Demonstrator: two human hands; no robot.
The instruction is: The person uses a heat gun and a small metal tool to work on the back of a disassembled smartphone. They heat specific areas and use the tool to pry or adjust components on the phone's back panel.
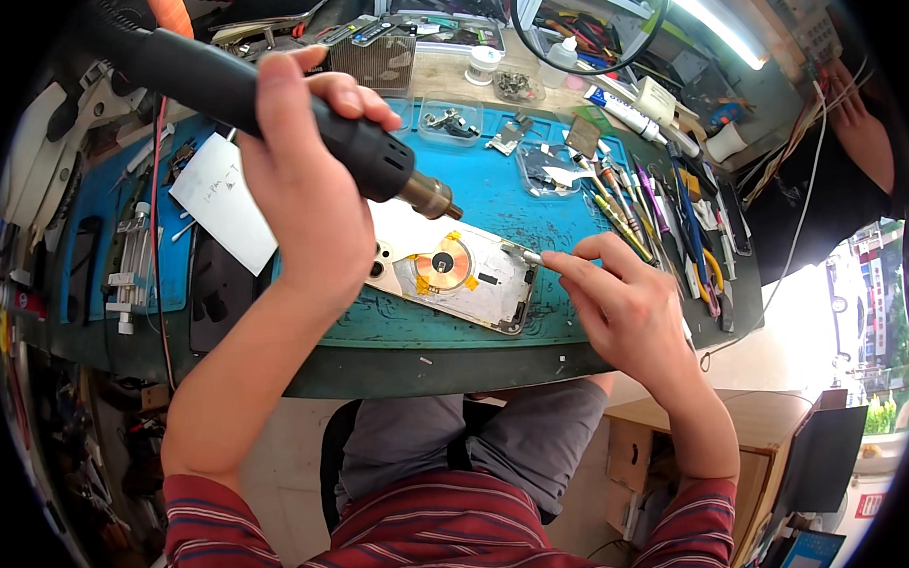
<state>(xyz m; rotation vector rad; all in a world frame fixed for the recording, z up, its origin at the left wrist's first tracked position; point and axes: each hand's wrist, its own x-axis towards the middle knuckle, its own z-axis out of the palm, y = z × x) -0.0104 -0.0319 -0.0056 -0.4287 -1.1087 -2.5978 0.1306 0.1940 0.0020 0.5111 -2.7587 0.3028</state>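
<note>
My left hand (311, 199) is closed around the black barrel of a hot air gun (363, 152), held above the mat. Its metal nozzle (437, 198) points down and right toward a phone's back housing (394, 281) that lies flat on the mat. A round copper coil (444, 265) with orange tape at its edges sits on the housing. My right hand (623, 293) is pinched at the housing's right end, on a small silvery piece (526, 253) touching the corner there. Its exact kind is hidden by the fingers.
A blue mat (492, 205) covers the bench. A white paper (222, 207) and a metal clamp fixture (133, 260) lie at left. Clear plastic boxes (451, 121) of small parts stand at the back. Pens, tweezers and pliers (713, 275) crowd the right side.
</note>
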